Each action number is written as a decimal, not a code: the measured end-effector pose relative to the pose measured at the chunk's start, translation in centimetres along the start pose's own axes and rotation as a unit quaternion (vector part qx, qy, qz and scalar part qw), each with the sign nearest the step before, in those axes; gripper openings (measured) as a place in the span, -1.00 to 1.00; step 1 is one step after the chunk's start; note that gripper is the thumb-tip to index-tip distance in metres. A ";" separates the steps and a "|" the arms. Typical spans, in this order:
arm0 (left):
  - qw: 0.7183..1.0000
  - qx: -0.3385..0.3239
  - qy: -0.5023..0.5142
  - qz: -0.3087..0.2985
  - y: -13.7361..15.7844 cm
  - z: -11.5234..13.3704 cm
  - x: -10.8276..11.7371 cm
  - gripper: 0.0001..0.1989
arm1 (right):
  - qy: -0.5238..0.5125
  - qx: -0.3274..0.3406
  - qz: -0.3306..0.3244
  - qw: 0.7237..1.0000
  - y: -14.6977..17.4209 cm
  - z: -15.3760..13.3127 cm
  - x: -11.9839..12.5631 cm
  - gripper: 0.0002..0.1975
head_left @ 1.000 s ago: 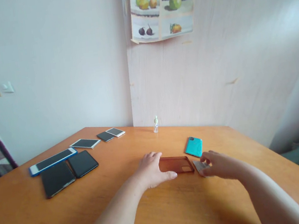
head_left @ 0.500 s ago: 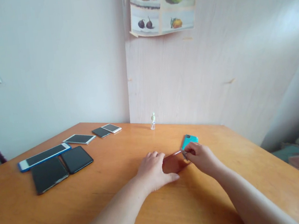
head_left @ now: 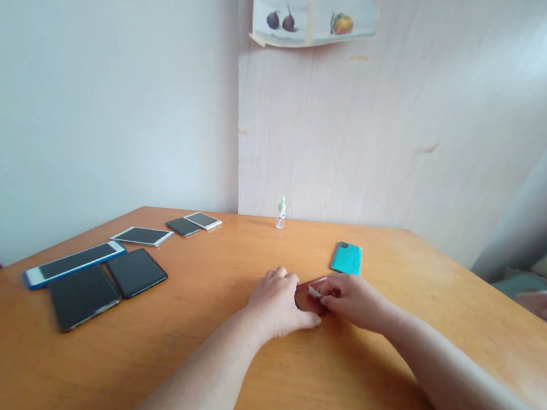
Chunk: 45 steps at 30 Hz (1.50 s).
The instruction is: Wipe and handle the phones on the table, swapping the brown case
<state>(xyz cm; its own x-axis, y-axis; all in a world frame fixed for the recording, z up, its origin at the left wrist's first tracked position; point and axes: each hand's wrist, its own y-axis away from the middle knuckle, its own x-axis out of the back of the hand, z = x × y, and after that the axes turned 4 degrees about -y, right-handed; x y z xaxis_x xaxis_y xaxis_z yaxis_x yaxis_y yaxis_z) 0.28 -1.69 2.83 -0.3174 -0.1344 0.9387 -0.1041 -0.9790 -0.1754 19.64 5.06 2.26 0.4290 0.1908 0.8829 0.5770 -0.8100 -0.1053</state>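
Observation:
My left hand [head_left: 277, 304] grips the left end of a reddish-brown phone [head_left: 306, 300], thumb along the near side and fingers over the far side. The phone is tilted up on the table and partly hidden by both hands. My right hand [head_left: 350, 297] pinches a small white piece [head_left: 314, 292], perhaps a wipe or tissue, against the phone's surface. Just beyond the right hand lies a turquoise phone [head_left: 347, 258], its camera block facing up. Behind the hands stands a small clear spray bottle [head_left: 281, 215] with a pale green top.
On the table's [head_left: 235, 371] left lie several devices: a black tablet [head_left: 84, 297], another black tablet [head_left: 138, 272], a white tablet in a blue case [head_left: 75, 263], a white tablet [head_left: 142, 236], a dark phone [head_left: 183, 226] and a white phone [head_left: 203, 220]. The wall stands behind.
My right hand has moved left across the reddish-brown phone with the white piece, uncovering more of the turquoise phone. The left hand keeps its grip. The camera view has tilted and shifted slightly.

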 end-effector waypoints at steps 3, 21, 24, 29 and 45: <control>1.000 0.002 -0.004 -0.003 0.0 0.0 0.0 -0.41 | 0.038 -0.016 0.016 0.999 -0.2 0.4 0.3 -0.83; 1.000 -0.014 -0.011 0.006 -0.3 -0.3 -0.5 -0.36 | 0.106 -0.041 0.106 0.988 -1.1 1.2 0.2 -0.87; 1.000 -0.020 -0.007 0.003 -0.3 -0.2 -0.5 -0.33 | 0.101 -0.099 0.134 0.981 -1.6 3.5 0.9 -0.87; 1.000 -0.016 -0.005 -0.005 -0.3 -0.2 -0.3 -0.31 | 0.030 -0.015 0.111 0.993 -1.4 2.9 0.3 -0.78; 1.000 -0.015 0.004 -0.013 -0.6 -0.4 -0.3 -0.29 | 0.133 -0.039 0.061 0.988 -1.6 -0.3 -0.4 -0.70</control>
<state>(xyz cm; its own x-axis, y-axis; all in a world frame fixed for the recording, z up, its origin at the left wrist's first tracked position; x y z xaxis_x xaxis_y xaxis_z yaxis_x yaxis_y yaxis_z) 0.10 -1.05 2.51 -0.3226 -0.1072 0.9404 -0.1409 -0.9770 -0.1598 18.31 6.10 2.22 0.2888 -0.0553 0.9558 0.4715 -0.8606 -0.1923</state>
